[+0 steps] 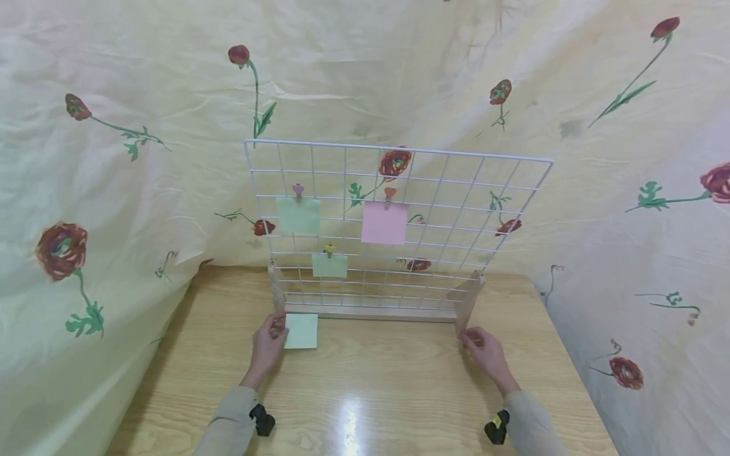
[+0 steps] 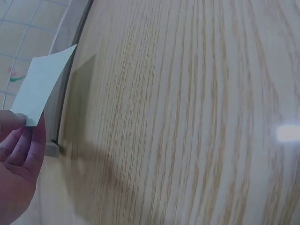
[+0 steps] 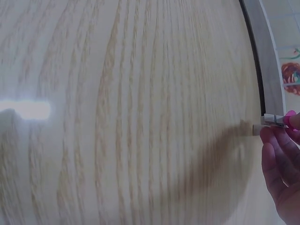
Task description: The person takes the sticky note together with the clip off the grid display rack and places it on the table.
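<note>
My left hand [image 1: 270, 344] pinches a green note [image 1: 301, 331] by the rack's [image 1: 393, 312] left end; the left wrist view shows it raised off the tabletop [image 1: 393, 364]. At the right end, my right hand [image 1: 486, 353] pinches a pink clip [image 3: 277, 120], indistinct from the head view.

The left hand [image 1: 269, 342] pinches a green note [image 1: 302, 332] at lower left; the right hand [image 1: 486, 354] is lower right, below a mid-frame wire grid [image 1: 431, 206] (three clipped notes [image 1: 384, 224]).
</note>
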The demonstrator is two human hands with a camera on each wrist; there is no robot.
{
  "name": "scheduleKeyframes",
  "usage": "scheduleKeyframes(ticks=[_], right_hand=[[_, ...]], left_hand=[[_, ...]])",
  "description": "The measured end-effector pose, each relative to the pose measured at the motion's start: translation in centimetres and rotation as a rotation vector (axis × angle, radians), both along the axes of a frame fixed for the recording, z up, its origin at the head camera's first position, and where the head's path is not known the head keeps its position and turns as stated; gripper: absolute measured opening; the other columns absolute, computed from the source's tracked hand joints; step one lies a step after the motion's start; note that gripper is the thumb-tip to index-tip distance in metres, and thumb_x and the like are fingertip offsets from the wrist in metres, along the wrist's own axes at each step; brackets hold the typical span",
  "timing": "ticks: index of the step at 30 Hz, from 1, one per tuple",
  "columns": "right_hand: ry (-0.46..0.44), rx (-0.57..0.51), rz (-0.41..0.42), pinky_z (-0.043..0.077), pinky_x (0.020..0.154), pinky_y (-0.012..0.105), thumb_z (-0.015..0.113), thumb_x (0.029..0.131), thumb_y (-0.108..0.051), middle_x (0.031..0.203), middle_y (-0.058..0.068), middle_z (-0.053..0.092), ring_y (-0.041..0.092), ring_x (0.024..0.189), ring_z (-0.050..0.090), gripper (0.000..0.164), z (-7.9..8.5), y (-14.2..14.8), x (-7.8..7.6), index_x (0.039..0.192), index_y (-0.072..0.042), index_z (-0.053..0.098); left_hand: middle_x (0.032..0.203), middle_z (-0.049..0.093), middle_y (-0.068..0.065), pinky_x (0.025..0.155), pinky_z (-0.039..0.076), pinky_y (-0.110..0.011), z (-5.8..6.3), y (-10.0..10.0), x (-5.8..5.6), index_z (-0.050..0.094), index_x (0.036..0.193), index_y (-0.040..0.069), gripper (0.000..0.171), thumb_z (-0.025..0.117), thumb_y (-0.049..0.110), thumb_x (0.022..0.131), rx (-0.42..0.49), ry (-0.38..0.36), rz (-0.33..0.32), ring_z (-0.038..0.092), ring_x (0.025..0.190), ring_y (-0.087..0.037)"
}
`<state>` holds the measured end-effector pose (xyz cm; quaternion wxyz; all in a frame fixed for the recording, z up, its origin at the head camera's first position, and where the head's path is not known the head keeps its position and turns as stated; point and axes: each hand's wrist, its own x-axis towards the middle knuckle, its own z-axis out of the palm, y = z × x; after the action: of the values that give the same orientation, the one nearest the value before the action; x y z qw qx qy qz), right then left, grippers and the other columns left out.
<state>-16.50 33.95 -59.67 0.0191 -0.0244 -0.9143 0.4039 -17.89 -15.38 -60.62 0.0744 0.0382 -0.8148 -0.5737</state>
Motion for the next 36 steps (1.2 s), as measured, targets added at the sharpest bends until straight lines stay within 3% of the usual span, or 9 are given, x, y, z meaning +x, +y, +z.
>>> scheduleKeyframes(ticks=[5,15,25,36], right_hand=[[-0.030,0.009,-0.024,0.057,0.074,0.041,0.060,0.096,-0.008,0.104,0.026,0.064,0.038,0.091,0.064,0.022,-0.2,0.3,-0.1,0.108,0.009,0.060],[-0.092,0.040,-0.064,0.052,0.073,0.036,0.058,0.095,-0.010,0.100,0.022,0.065,0.032,0.089,0.062,0.022,-1.1,0.2,-0.4,0.108,0.008,0.059],[-0.142,0.021,-0.085,0.050,0.081,0.048,0.059,0.096,-0.016,0.097,0.020,0.066,0.034,0.090,0.062,0.028,-1.4,0.4,-0.7,0.108,0.009,0.059],[-0.146,0.031,-0.038,0.049,0.085,0.052,0.062,0.096,-0.017,0.097,0.020,0.068,0.037,0.095,0.062,0.028,-1.0,0.3,-0.7,0.106,0.010,0.064]], left_hand=[[0.100,0.062,-0.022,0.076,0.058,-0.036,-0.4,-0.4,-0.1,0.055,0.121,-0.005,0.035,0.061,-0.011,0.087,0.000,-0.005,0.011,0.065,0.090,-0.038],[0.098,0.064,-0.023,0.074,0.057,-0.039,-1.4,-0.8,0.1,0.057,0.116,-0.007,0.032,0.061,-0.013,0.085,-0.039,0.018,-0.011,0.065,0.086,-0.037],[0.097,0.064,-0.024,0.071,0.058,-0.039,-2.0,-0.6,0.0,0.056,0.115,-0.008,0.032,0.061,-0.014,0.083,-0.051,0.047,-0.029,0.065,0.082,-0.036],[0.101,0.063,-0.022,0.075,0.057,-0.040,-2.2,-0.5,0.4,0.057,0.115,-0.009,0.029,0.061,-0.011,0.086,-0.059,-0.048,-0.053,0.064,0.091,-0.036]])
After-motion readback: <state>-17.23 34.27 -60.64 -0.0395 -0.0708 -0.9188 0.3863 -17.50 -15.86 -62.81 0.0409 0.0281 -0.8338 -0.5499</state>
